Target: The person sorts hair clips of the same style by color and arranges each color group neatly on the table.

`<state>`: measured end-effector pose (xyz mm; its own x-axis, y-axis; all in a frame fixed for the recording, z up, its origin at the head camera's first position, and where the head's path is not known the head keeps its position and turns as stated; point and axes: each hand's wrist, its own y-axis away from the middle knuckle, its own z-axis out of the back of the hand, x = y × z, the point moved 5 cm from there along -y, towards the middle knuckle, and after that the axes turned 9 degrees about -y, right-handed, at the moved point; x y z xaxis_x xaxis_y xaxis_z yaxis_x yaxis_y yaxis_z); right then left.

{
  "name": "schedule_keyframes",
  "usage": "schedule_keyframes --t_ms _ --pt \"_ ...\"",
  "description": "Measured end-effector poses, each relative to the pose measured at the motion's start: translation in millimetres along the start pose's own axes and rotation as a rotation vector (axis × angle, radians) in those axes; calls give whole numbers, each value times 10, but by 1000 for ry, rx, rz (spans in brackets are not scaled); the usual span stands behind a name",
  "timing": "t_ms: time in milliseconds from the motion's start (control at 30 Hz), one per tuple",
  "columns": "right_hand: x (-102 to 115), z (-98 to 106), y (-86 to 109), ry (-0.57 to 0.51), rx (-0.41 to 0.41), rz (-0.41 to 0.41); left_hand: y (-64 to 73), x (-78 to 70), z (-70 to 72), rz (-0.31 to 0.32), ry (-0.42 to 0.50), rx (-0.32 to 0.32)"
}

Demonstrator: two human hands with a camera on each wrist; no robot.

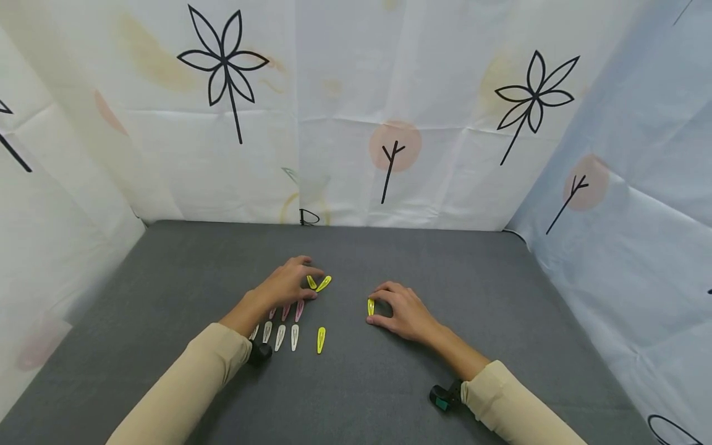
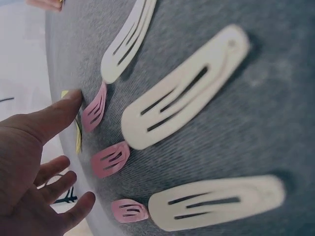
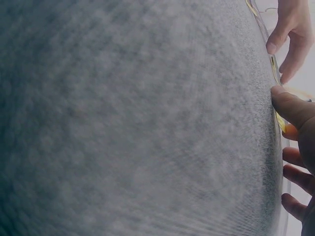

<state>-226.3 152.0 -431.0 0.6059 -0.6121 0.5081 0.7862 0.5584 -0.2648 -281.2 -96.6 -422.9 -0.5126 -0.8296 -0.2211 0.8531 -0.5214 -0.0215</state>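
My left hand (image 1: 286, 284) is over two yellow snap hair clips at the far end of the clip group. One yellow clip (image 1: 311, 282) shows between the parted thumb and forefinger; the other yellow clip (image 1: 324, 283) slants just beyond the fingertips. Farther right, my right hand (image 1: 403, 311) pinches a yellow hair clip (image 1: 371, 307) end to end between thumb and forefinger. In the left wrist view the thumb (image 2: 66, 110) reaches past a pink clip (image 2: 94, 108). The right wrist view shows a yellow clip (image 3: 280, 122) by the right thumb.
A row of white clips (image 1: 280, 338) lies near my left wrist, with pink clips (image 1: 300, 311) just behind it, partly hidden by the arm. A single yellow clip (image 1: 321, 340) lies right of the white row. Patterned cloth walls (image 1: 345, 185) border the grey table (image 1: 445, 272).
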Motion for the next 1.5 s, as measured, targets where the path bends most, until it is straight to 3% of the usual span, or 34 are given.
schedule_keyframes --t_ms 267,633,867,1233,1500 --pt "4 -8 -4 -9 -4 9 2 44 2 9 31 12" --pt "-1 -3 1 1 2 -5 23 -6 13 -27 22 -11" --pt "-1 -4 2 0 -1 -7 -16 5 11 -7 28 -39" --pt "-1 -7 2 -7 -2 0 -123 78 -50 16 40 52" --pt "4 -1 2 -9 -9 11 -140 83 -53 -8 35 75"
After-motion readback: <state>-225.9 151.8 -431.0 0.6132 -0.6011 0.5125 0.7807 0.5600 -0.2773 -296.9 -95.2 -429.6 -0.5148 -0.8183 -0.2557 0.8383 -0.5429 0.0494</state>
